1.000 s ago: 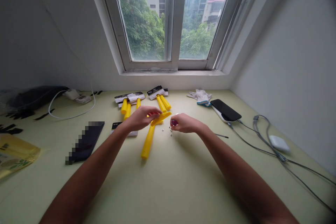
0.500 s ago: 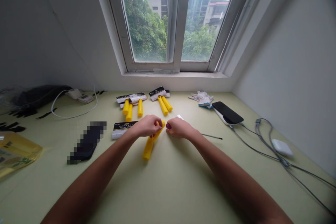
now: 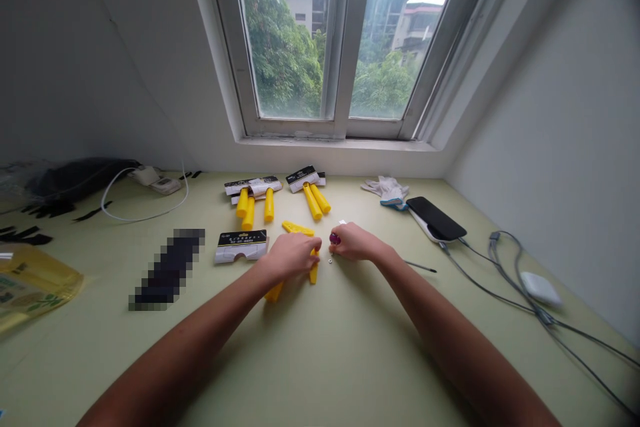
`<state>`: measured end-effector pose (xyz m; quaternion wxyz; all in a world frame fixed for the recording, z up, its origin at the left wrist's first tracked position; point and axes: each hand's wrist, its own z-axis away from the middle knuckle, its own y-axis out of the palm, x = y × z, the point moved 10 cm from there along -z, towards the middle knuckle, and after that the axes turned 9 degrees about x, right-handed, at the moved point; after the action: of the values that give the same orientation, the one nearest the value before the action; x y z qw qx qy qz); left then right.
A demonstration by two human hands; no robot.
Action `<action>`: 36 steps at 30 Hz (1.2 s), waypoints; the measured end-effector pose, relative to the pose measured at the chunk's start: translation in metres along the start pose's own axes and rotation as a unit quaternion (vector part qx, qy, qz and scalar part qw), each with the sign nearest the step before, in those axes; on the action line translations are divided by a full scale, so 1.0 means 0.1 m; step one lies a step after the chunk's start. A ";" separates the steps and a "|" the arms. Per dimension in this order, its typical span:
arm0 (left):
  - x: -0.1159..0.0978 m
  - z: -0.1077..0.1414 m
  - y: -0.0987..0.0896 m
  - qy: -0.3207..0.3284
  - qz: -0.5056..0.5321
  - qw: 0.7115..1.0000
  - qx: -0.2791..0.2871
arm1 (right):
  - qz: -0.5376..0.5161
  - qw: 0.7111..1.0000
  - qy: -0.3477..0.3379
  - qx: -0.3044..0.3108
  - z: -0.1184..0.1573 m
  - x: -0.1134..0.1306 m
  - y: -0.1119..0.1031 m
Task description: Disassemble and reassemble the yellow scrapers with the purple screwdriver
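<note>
My left hand (image 3: 297,252) is closed, its fingertips pinching a narrow yellow plastic piece (image 3: 314,272) just above the table. Another yellow plastic part (image 3: 299,228) shows behind the knuckles, and a yellow handle (image 3: 274,292) sticks out under the wrist; how these parts join is hidden. My right hand (image 3: 353,241) is curled around a screwdriver, with a purple handle end (image 3: 335,239) at the thumb and a thin shaft (image 3: 421,267) pointing right past the wrist. Between the hands lies a tiny light-coloured part (image 3: 330,261). A black-and-white packaging card (image 3: 241,247) lies left of my left hand.
Several yellow-handled tools in card sleeves (image 3: 254,197) and two more (image 3: 314,197) lie at the back. White gloves (image 3: 386,190), a black phone (image 3: 436,218), cables (image 3: 520,293) and a white case (image 3: 541,288) are rightward. A pixelated dark object (image 3: 170,270) and yellow bag (image 3: 35,287) lie left.
My left hand has moved slightly right and down, turning the yellow pieces so that one shows behind it. My right hand has shifted right with the screwdriver, and the tiny part is now visible.
</note>
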<state>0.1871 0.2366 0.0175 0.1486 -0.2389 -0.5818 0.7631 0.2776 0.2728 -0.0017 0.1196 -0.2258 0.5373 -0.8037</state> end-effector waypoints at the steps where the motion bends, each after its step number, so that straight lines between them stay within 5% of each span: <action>1: -0.01 -0.01 0.00 0.004 -0.007 1.000 -0.003 | -0.001 1.000 0.003 0.003 0.01 -0.02 0.00; 6: -0.01 0.03 -0.13 0.036 -0.019 0.999 -0.020 | -0.010 1.000 0.012 0.002 0.08 -0.10 -0.06; 10: 0.09 0.33 -0.32 0.045 -0.044 0.996 -0.067 | -0.030 0.999 0.003 -0.021 0.17 -0.15 -0.20; 13: 0.11 0.61 -0.19 0.055 -0.055 0.995 -0.059 | -0.039 0.998 -0.016 -0.042 0.24 -0.11 -0.28; 18: 0.11 0.82 0.12 0.046 0.001 0.997 -0.067 | -0.032 0.993 -0.095 -0.063 0.28 0.35 -0.22; 25: 0.19 0.86 0.17 0.041 0.038 0.996 -0.067 | -0.004 0.987 -0.152 -0.049 0.19 0.81 0.11; 31: 0.23 0.94 0.14 0.078 0.014 0.995 -0.063 | 0.000 0.983 -0.171 -0.061 0.17 0.84 0.00; 36: 0.20 0.96 -0.04 0.071 0.000 0.992 -0.106 | 0.003 0.988 -0.115 -0.104 0.34 0.45 -0.34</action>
<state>0.1182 0.1696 0.0378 0.1635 -0.3063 -0.6474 0.6785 0.2571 0.2396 0.0512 0.1592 -0.3262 0.6010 -0.7121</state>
